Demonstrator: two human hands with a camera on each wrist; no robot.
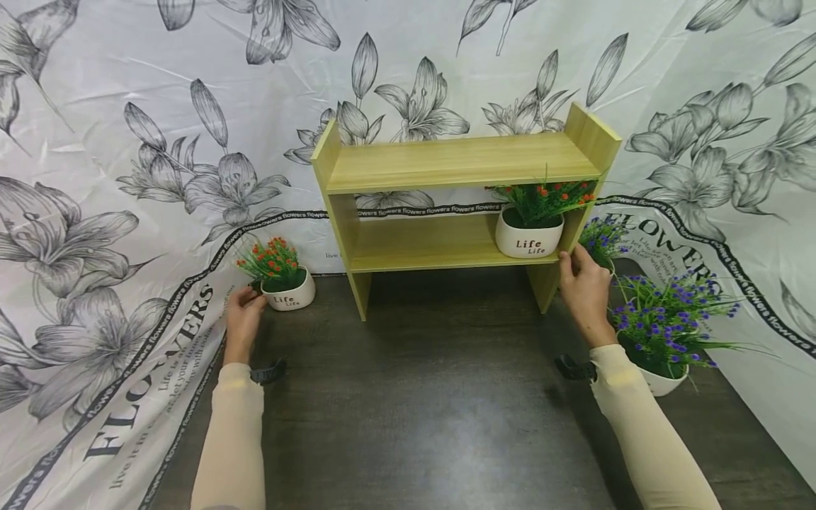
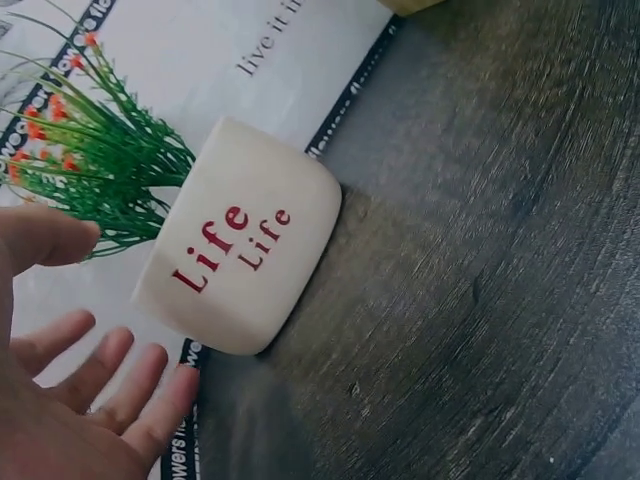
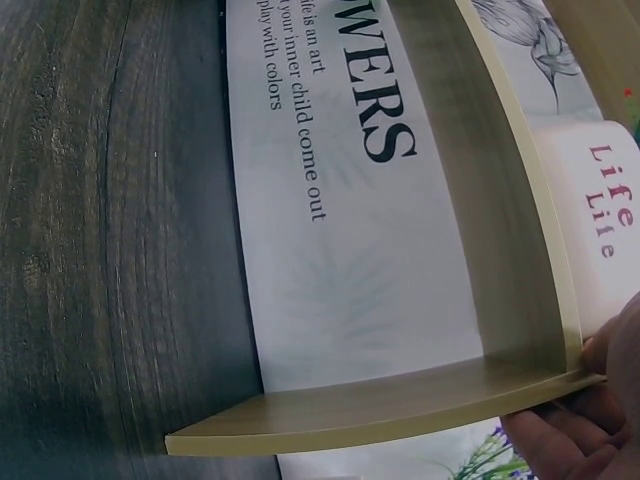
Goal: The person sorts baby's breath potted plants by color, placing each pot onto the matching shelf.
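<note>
A small wooden two-tier shelf (image 1: 459,161) stands upright on the dark table. My right hand (image 1: 585,290) grips the edge of its right side panel (image 3: 380,418), thumb on the inner side and fingers outside. On the lower board, close to that hand, sits a white "Life" pot (image 1: 529,237) with orange-flowered greenery. My left hand (image 1: 245,315) is beside another white "Life" pot (image 1: 293,294) of orange flowers, left of the shelf. The left wrist view shows its fingers (image 2: 160,400) spread and slightly bent, with a gap between them and the pot (image 2: 245,240).
Purple-flowered plants stand right of the shelf: one potted plant (image 1: 676,319) near the right forearm, another plant (image 1: 602,241) behind the right hand. A flower-printed white cloth (image 1: 159,234) hangs behind and at both sides of the dark wooden table (image 1: 414,397).
</note>
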